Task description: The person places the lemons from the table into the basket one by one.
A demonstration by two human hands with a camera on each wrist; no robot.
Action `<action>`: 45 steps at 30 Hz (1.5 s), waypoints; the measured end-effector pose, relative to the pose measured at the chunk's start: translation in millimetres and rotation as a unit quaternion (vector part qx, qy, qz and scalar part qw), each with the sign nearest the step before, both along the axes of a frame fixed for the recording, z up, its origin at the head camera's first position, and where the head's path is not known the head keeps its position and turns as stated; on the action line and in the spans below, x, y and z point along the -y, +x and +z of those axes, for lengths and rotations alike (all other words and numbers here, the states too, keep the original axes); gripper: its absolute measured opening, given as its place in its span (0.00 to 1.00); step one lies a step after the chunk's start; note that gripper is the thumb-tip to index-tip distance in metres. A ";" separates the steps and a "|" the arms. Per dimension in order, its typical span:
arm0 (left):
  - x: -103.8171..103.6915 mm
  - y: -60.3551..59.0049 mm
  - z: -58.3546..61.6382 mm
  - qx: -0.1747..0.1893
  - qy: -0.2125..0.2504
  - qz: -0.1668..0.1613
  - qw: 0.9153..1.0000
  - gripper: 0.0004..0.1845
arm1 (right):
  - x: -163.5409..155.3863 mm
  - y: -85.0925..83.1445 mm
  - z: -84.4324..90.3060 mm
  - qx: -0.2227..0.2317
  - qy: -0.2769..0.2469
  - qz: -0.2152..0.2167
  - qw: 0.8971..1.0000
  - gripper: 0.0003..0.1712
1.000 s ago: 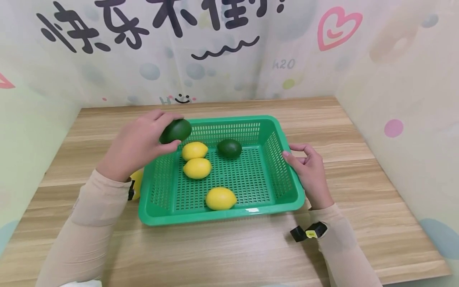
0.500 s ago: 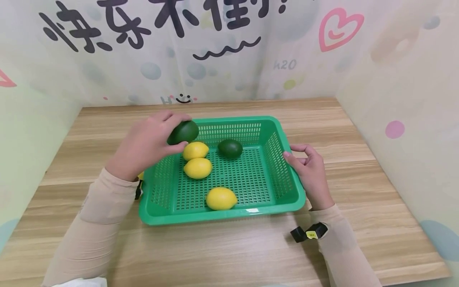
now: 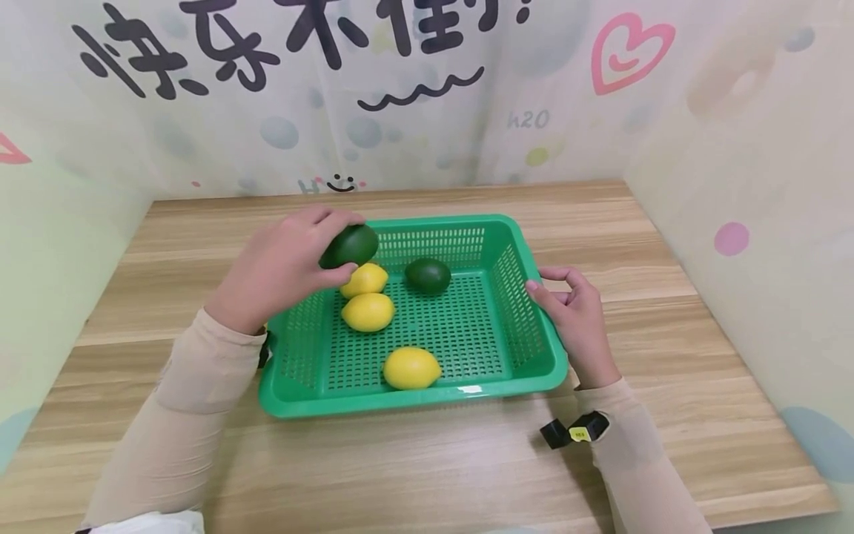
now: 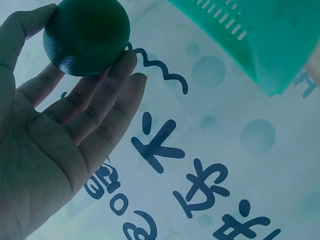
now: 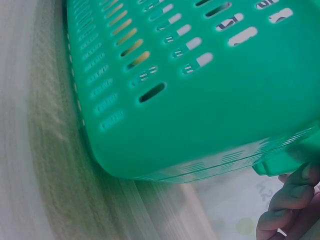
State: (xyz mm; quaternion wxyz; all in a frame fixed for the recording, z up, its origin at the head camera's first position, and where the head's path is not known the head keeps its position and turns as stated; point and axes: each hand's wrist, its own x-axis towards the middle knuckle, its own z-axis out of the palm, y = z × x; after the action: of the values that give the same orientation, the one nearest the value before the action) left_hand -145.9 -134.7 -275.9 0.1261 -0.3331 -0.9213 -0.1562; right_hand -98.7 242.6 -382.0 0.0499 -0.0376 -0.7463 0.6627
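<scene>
My left hand (image 3: 276,271) holds a smooth, dark green avocado (image 3: 352,247) over the back left corner of a green plastic basket (image 3: 400,404). In the left wrist view, the thumb and fingertips grip this avocado (image 4: 87,37) from either side, away from the palm. A second avocado (image 3: 428,276) lies in the basket toward the back. Two lemons (image 3: 368,312) sit together at its left, the rear one partly covered by the held avocado, and another lemon (image 3: 411,368) lies near the front wall. My right hand (image 3: 577,322) grips the basket's right rim, thumb on the inside.
The basket stands on a wood-grain table (image 3: 427,475). A printed white curtain (image 3: 440,148) rises behind it, with pale walls at both sides. Black wrist-worn devices (image 3: 577,430) sit on the forearms. The left forearm mostly hides something yellow left of the basket.
My left hand has moved right, carrying the avocado farther over the basket's back left corner, and has nearly stopped. The right hand and basket stay in place. The yellow thing at left became mostly hidden.
</scene>
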 end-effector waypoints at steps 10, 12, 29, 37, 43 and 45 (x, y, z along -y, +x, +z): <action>-8.0 -1.2 3.0 -0.005 -0.005 -0.010 1.000 0.29 | -1.6 1.0 -1.5 0.004 0.000 -0.003 1.000 0.26; -10.0 -1.5 3.5 -0.004 -0.003 -0.014 1.000 0.29 | -1.9 1.0 -1.7 0.004 0.003 -0.005 1.000 0.26; -23.0 -3.8 8.8 0.007 -0.018 -0.029 0.999 0.27 | 0.4 0.1 0.7 0.003 -0.007 0.002 1.000 0.24; -34.1 -12.5 3.3 0.025 -0.042 -0.043 0.998 0.27 | -2.5 2.0 -1.3 -0.001 -0.001 -0.003 1.000 0.25; -39.2 -14.4 -4.5 0.021 -0.035 -0.061 0.997 0.27 | -1.1 0.6 -1.9 -0.003 -0.009 0.004 1.000 0.25; -40.1 -14.4 -5.0 0.025 -0.034 -0.062 0.997 0.27 | -0.2 -0.1 -1.7 -0.004 -0.008 0.004 1.000 0.24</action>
State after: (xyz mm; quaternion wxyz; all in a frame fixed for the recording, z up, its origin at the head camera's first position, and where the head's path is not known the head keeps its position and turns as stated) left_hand -160.4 -94.6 -280.9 0.0817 -0.3891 -0.9066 -0.1410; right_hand -98.8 242.8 -383.7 0.0495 -0.0324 -0.7406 0.6693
